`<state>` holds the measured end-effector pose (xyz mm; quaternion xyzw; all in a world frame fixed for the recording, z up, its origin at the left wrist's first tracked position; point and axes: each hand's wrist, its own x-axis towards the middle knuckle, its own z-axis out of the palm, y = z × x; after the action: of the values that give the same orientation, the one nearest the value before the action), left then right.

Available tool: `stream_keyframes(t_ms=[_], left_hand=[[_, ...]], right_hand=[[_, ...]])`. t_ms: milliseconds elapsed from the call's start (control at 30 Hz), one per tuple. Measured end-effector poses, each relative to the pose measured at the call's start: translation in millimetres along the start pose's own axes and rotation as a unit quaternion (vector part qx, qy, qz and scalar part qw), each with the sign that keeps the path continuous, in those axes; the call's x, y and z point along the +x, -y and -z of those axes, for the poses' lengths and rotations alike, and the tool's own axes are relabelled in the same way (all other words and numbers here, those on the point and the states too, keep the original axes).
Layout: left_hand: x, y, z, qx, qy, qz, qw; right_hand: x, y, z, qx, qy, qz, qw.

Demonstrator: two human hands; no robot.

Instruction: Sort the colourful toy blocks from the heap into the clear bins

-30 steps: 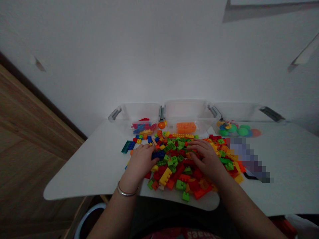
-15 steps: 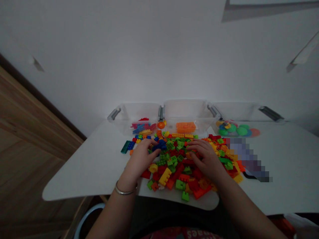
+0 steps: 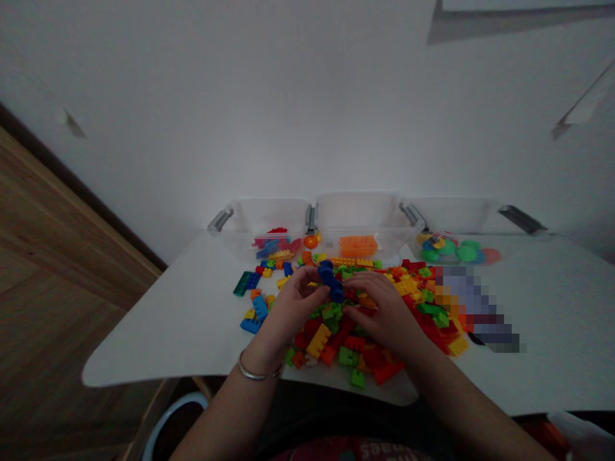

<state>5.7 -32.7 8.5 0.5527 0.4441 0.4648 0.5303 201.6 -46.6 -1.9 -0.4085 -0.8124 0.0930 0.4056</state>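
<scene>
My left hand (image 3: pixel 293 307) is closed on a dark blue toy wheel base (image 3: pixel 331 282) with rounded, wheel-like lumps, pinched between thumb and fingers. It is held above a heap of toy building bricks (image 3: pixel 343 330) in red, green, yellow and orange. Just to the right of the wheel base is my right hand (image 3: pixel 382 304), its thumb and fingers apart and the fingertips close to the piece. Whether those fingertips touch it I cannot tell. Several blue and yellow bricks (image 3: pixel 259 307) lie left of my left wrist.
Along the wall stand three clear plastic boxes: the left box (image 3: pixel 235 246) with red and blue pieces, the middle box (image 3: pixel 394 240) with an orange block (image 3: pixel 358 246), the right box (image 3: pixel 480 221) with green round pieces. A pixelated flat object (image 3: pixel 475 307) lies right of the heap on the white table (image 3: pixel 158 333).
My left hand has moved right with the blue wheel base, which is now turned more upright. My right hand has come left toward it. Blue and yellow bricks at left are uncovered.
</scene>
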Motion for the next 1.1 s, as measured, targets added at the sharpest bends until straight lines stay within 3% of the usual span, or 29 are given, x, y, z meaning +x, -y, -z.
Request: stream_keyframes(t_ms=[233,467,567,700,900,1100], left_hand=[[-4.7,1.3,-13.8,-0.098,0.001,0.010,0.995],[-4.3,0.4,-2.7,0.128,-0.009,-0.067,0.989],[-2.0,2.4,2.7,0.170,-0.025,-0.097,0.980],[-1.9,3.2,2.8,0.183,-0.021,-0.083,0.979],[-1.6,4.3,1.6,0.116,-0.098,-0.105,0.983],[8.2,-0.5,16.2,-0.006,-0.164,-0.138,0.977]], right_hand=[[6.1,2.0,-4.1,-0.001,-0.028,0.014,1.000],[2.0,-5.0,-1.2,-0.018,-0.064,0.001,0.998],[-1.8,-12.8,-3.8,-0.029,-0.071,-0.006,0.997],[-5.5,-20.1,-8.6,-0.049,-0.078,-0.026,0.995],[-4.4,-18.5,-4.9,-0.034,-0.038,-0.059,0.997],[-6.6,-23.4,-1.6,-0.034,-0.025,-0.064,0.997]])
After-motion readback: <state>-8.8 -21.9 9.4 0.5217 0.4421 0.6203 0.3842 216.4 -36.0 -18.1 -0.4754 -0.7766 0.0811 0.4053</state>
